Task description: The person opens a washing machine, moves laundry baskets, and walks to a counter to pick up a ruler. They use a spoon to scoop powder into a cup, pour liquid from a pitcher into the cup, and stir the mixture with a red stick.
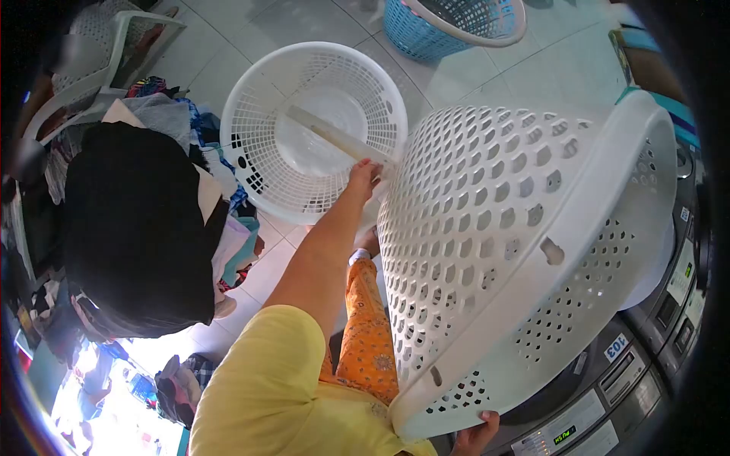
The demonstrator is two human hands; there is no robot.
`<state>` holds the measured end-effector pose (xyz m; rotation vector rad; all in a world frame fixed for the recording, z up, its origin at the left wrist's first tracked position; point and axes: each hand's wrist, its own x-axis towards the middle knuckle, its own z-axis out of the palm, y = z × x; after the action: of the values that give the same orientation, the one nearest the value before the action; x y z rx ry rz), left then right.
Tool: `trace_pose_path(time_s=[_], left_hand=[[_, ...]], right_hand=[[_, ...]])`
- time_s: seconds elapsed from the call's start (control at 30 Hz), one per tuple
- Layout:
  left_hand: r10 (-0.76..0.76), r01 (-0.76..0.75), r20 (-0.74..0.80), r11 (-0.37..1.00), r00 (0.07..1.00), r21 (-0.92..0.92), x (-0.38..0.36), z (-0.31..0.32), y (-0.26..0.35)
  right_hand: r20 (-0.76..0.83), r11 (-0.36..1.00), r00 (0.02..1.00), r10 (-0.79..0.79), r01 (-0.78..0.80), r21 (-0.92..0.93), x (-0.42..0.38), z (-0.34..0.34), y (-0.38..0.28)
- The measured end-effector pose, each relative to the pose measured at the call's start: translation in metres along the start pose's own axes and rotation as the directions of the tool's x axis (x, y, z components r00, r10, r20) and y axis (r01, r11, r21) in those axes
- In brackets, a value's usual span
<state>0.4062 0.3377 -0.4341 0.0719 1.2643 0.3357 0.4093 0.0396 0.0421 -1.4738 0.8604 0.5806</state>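
My left hand (365, 176) reaches forward with its fingers closed at a long, flat, pale strip (331, 135); its exact kind I cannot make out. The strip crosses over the opening of a round white laundry basket (237, 99) standing on the floor. On my right is a large white perforated laundry basket (487, 205), tilted on its side close to me. My right hand (477, 435) grips the lower rim of this basket, with part of the hand hidden behind it.
A blue basket (426, 34) with a pale rim stands ahead on the tiled floor (327, 23). At left, a black cloth (141, 228) covers a heap of clothes, near a white plastic chair (114, 49). Dark machines with lit displays (566, 433) line the right side.
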Motion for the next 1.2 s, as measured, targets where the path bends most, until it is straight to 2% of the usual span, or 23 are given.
trace_pose_path(time_s=[0.03,0.1,0.17,0.23,0.27,0.3,0.33,0.37,0.43,0.5,0.53,0.6,0.63,0.7,0.8,0.87,0.97,1.03,1.07,1.1,1.13,1.17,1.2], left_hand=[[-0.001,0.001,-0.006,1.0,1.0,-0.001,0.0,-0.006,-0.004],[0.138,-0.137,0.011,0.989,0.99,-0.057,-0.014,-0.019,0.005],[0.143,-0.12,-0.214,0.986,0.966,0.114,-0.077,-0.031,0.023],[0.205,-0.133,-0.134,0.9,0.97,0.416,-0.123,-0.088,0.019],[0.184,-0.166,-0.024,0.926,0.983,0.339,-0.167,-0.106,0.025],[0.226,-0.182,-0.033,0.855,0.974,0.485,-0.195,-0.128,0.02],[0.27,-0.29,0.115,0.806,0.956,0.516,-0.234,-0.151,0.019],[0.156,-0.188,0.115,0.915,0.981,0.357,-0.269,-0.167,0.021],[0.093,-0.06,-0.035,0.845,0.995,0.531,-0.36,-0.153,0.045],[0.299,-0.32,0.151,0.673,0.942,0.667,-0.4,-0.179,0.036],[0.322,-0.335,0.146,0.674,0.935,0.658,-0.417,-0.187,0.031],[0.331,-0.25,-0.01,0.733,0.944,0.633,-0.461,-0.188,0.028],[0.354,-0.269,-0.014,0.734,0.935,0.624,-0.478,-0.193,0.021],[0.548,-0.251,0.068,0.266,0.833,0.931,-0.51,-0.203,-0.002],[0.629,-0.232,-0.046,0.353,0.776,0.906,-0.541,-0.214,-0.053],[0.679,-0.219,-0.154,0.43,0.718,0.876,-0.571,-0.207,-0.076],[0.683,-0.196,-0.317,0.562,0.658,0.804,-0.597,-0.215,-0.137],[0.603,-0.139,-0.506,0.716,0.617,0.684,-0.607,-0.221,-0.172],[0.599,-0.219,-0.566,0.772,0.567,0.597,-0.602,-0.231,-0.2],[0.597,-0.235,-0.579,0.78,0.555,0.579,-0.602,-0.236,-0.218],[0.495,-0.203,-0.66,0.859,0.565,0.471,-0.601,-0.241,-0.232],[0.384,-0.171,-0.724,0.92,0.573,0.353,-0.6,-0.246,-0.244],[0.355,-0.237,-0.757,0.934,0.548,0.266,-0.59,-0.254,-0.262]], right_hand=[[0.005,1.0,1.0,0.012,-0.012,0.003,-0.002,0.002,-0.003],[0.056,0.999,0.998,0.04,-0.039,-0.019,0.002,-0.005,-0.009],[0.14,0.996,0.987,0.079,-0.074,-0.041,0.006,0.003,-0.015],[0.148,0.988,0.983,0.111,-0.093,-0.121,0.006,0.024,-0.025],[0.27,0.994,0.956,0.112,-0.113,-0.012,0.015,0.025,-0.023],[0.306,0.991,0.943,0.134,-0.127,-0.043,0.017,0.037,-0.026],[0.341,0.987,0.927,0.157,-0.139,-0.078,0.019,0.05,-0.027],[0.374,0.981,0.907,0.192,-0.169,-0.093,0.032,0.051,-0.023],[0.486,0.961,0.829,0.278,-0.236,-0.147,0.045,0.075,-0.018],[0.504,0.974,0.834,0.226,-0.175,-0.146,0.062,0.1,0.002],[0.581,0.969,0.775,0.248,-0.19,-0.16,0.077,0.11,0.012],[0.638,0.941,0.697,0.328,-0.182,-0.285,0.11,0.129,0.031],[0.637,0.931,0.689,0.346,-0.166,-0.326,0.116,0.145,0.04],[0.652,0.915,0.661,0.371,-0.14,-0.378,0.124,0.17,0.053],[0.658,0.865,0.597,0.46,-0.133,-0.484,0.142,0.204,0.072],[0.623,0.868,0.638,0.452,-0.154,-0.472,0.164,0.219,0.089],[0.607,0.806,0.595,0.527,-0.121,-0.58,0.18,0.23,0.105],[0.487,0.762,0.717,0.499,-0.094,-0.641,0.18,0.232,0.108],[0.502,0.753,0.704,0.503,-0.071,-0.655,0.178,0.231,0.108],[0.429,0.743,0.76,0.489,-0.105,-0.661,0.172,0.23,0.106],[0.353,0.738,0.81,0.469,-0.14,-0.661,0.167,0.229,0.105],[0.37,0.732,0.802,0.469,-0.119,-0.67,0.163,0.225,0.104],[0.402,0.684,0.862,0.308,0.093,-0.724,0.159,0.22,0.103]])
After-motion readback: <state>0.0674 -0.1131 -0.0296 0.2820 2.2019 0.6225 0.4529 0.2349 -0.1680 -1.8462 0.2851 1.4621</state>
